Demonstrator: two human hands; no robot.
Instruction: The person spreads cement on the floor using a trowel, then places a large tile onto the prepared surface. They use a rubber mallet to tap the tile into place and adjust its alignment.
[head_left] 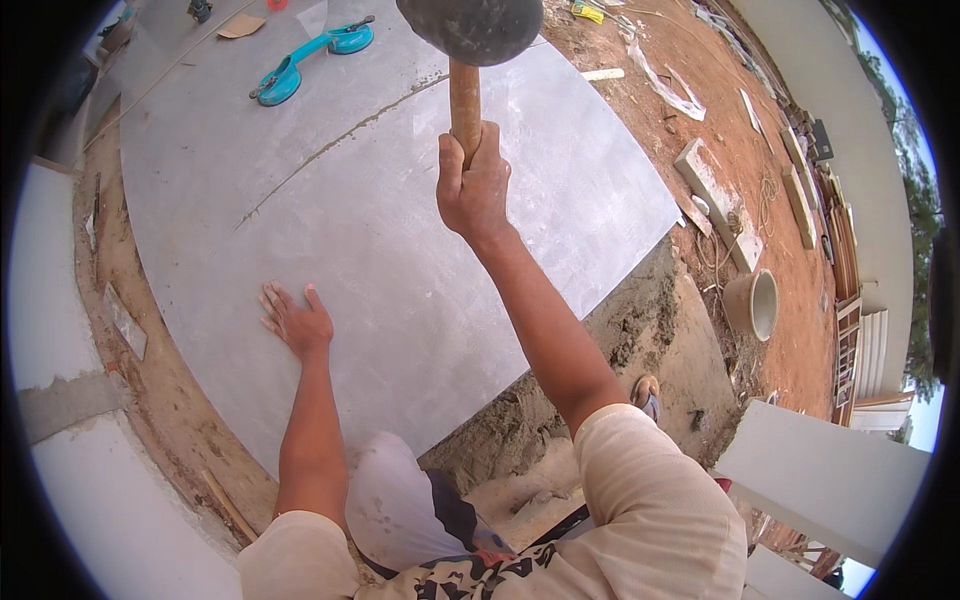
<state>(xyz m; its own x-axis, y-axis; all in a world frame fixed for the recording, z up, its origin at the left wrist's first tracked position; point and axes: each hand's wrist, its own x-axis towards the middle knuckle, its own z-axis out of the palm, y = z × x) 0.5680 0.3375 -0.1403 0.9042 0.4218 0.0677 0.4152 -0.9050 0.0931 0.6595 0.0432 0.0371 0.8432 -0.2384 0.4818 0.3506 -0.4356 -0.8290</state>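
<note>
My right hand [476, 190] is wrapped round the wooden handle of a rubber mallet [466, 100], held up in front of me. The mallet's dark, rounded head is cut off by the top of the picture. Flat on a large grey floor tile [400, 270], my left hand [296, 318] rests with its fingers spread. A line of mortar [340, 140] marks the joint between this tile and the farther one. Beyond that joint lies a turquoise double suction-cup lifter [308, 58] on the tile surface.
Wet mortar [640, 310] borders the tile's right edge. Reddish soil on the right holds a pale bucket [750, 304], a long block [718, 200] and scattered scraps. A white wall [110, 500] stands at left, a white slab-like piece [820, 470] at lower right.
</note>
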